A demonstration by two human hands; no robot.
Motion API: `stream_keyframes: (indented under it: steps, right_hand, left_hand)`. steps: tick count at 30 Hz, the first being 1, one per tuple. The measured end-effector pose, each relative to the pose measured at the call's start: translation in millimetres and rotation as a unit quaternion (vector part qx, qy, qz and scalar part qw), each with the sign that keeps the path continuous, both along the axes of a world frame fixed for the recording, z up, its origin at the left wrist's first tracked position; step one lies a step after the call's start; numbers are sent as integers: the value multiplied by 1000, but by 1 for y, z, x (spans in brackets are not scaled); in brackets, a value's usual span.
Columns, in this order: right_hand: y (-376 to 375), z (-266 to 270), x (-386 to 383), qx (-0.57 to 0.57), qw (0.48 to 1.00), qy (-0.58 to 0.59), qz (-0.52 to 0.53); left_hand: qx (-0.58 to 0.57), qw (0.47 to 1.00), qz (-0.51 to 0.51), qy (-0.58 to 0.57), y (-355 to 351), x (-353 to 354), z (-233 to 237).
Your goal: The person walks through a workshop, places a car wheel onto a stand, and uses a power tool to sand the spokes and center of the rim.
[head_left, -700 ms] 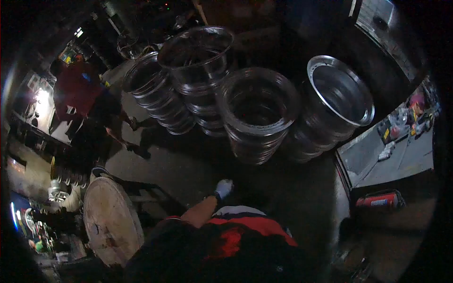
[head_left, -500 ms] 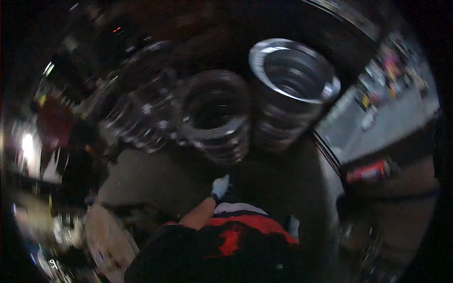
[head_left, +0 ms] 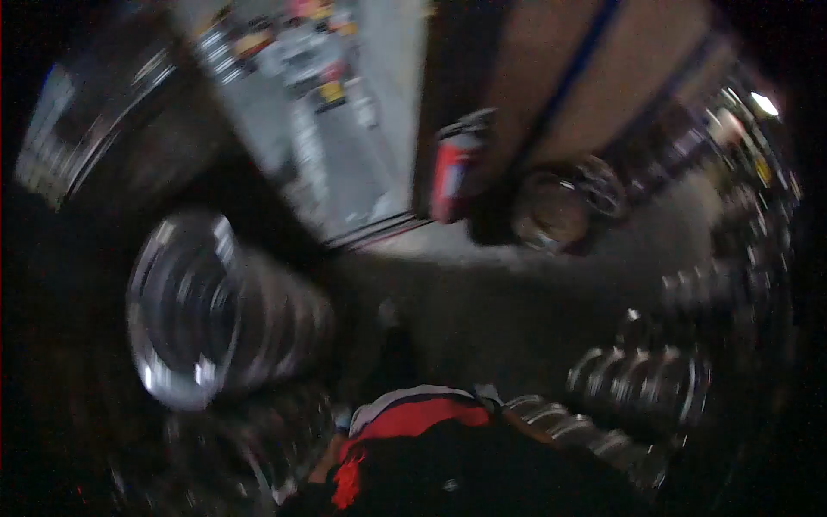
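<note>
Low at my left side, close to the red and black clothing [head_left: 413, 418], is my left hand [head_left: 343, 420], small, pale and blurred. A tall stack of shiny round metal rims [head_left: 284, 319] stands to its upper left, apart from it. My right hand [head_left: 488, 395], in a light glove, hangs at the right of my waist. Beside it, further right, lies another row of ribbed metal rims [head_left: 586, 431]. Neither hand's fingers can be made out, and I see nothing held in them. One shoe tip [head_left: 388, 310] shows on the dark floor ahead.
Ahead, a doorway [head_left: 370, 237] opens onto a brighter room with cluttered items [head_left: 314, 60]. A red fire extinguisher [head_left: 452, 177] stands right of it, before a brown wall [head_left: 560, 52]. Round objects [head_left: 551, 211] rest near that wall. More rim stacks [head_left: 642, 383] are at the right.
My view has swung right, bringing the doorway and extinguisher to the middle and the rim stacks to the left. My left hand has dropped from in front of me to my side.
</note>
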State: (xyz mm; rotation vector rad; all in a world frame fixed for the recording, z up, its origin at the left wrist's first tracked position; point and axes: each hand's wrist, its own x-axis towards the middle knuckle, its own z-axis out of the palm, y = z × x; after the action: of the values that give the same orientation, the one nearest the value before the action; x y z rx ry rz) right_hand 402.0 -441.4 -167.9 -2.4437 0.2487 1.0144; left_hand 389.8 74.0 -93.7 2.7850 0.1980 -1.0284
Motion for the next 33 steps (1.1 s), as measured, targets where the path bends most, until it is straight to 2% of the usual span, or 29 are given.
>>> stream_keyframes:
  steps: [1, 2, 4, 6, 8, 9, 10, 11, 12, 13, 14, 15, 16, 17, 18, 20, 21, 22, 23, 24, 26, 27, 29, 30, 32, 33]
  right_hand:
    - [-3, -15, -16, -17, 1000, 8, 24]
    - [14, 22, 4, -28, 999, -1, 33]
    - [39, 55, 47, -43, 997, -57, 33]
    - [62, 89, 108, -76, 988, -132, 38]
    - [76, 149, 190, -206, 977, -51, 18]
    - [88, 175, 228, -206, 977, -52, 15]
    - [102, 196, 268, -149, 973, -101, -148]
    - [115, 202, 301, -82, 938, -147, -302]
    - [123, 200, 326, -74, 943, -147, -288]
    - [130, 195, 351, -52, 963, -127, -234]
    - [138, 190, 380, -28, 980, -107, -167]
    - [149, 197, 402, -13, 988, -97, -119]
    - [158, 207, 424, -22, 992, -80, -98]
    - [167, 214, 453, -31, 995, -66, -75]
    - [173, 208, 480, -16, 998, -60, -19]
    - [177, 176, 522, 53, 990, -123, 49]
    - [181, 165, 554, 66, 986, -114, 104]
    - [185, 157, 583, 47, 980, -79, 175]
    - [189, 152, 609, 26, 969, -47, 239]
    - [192, 143, 632, 36, 958, -43, 280]
    - [207, 123, 675, 72, 931, -60, 352]
    - [229, 137, 697, 94, 903, -61, 415]
    - [259, 133, 724, 81, 897, -28, 433]
    - [275, 135, 738, 67, 889, 4, 453]
    - [306, 124, 764, 86, 880, -9, 467]
    - [322, 112, 771, 99, 879, -22, 466]
  left_hand:
    - [-24, 1000, 1, 0, 4, 38, -9]
    - [-52, 999, 10, 3, 11, 73, -20]
    - [-102, 994, 47, -2, 19, 163, -37]
    - [-224, 956, 189, -36, 31, 255, -48]
    - [-445, 805, 387, -69, 35, 348, -65]
    - [-530, 732, 419, -85, 36, 395, -68]
    - [-454, 822, 327, -105, 42, 434, -66]
    - [-364, 894, 231, -124, 47, 485, -63]
    - [-431, 836, 328, -91, 31, 514, -25]
    - [-485, 761, 425, -66, 3, 543, 51]
    - [-462, 777, 411, -121, -4, 572, 51]
    - [-581, 712, 379, -109, 0, 583, 49]
    - [-438, 816, 367, -87, -14, 600, 114]
    - [-320, 898, 225, -201, -12, 603, 87]
    - [-174, 941, 72, -282, -7, 603, 61]
    - [-237, 897, 83, -362, -11, 593, 69]
    - [-211, 895, 133, -370, -10, 582, 83]
    - [-235, 888, 284, -273, -14, 567, 108]
    - [-263, 850, 422, -173, -19, 556, 124]
    - [-248, 834, 458, -183, -13, 544, 118]
    - [-196, 880, 417, -115, 8, 505, 87]
    - [-180, 867, 449, -122, 20, 491, 85]
    - [-6, 933, 350, -83, 24, 454, 94]
    - [5, 926, 368, -82, 21, 428, 78]
    - [33, 869, 435, -233, 22, 390, 32]
    - [24, 849, 452, -272, 11, 390, 53]
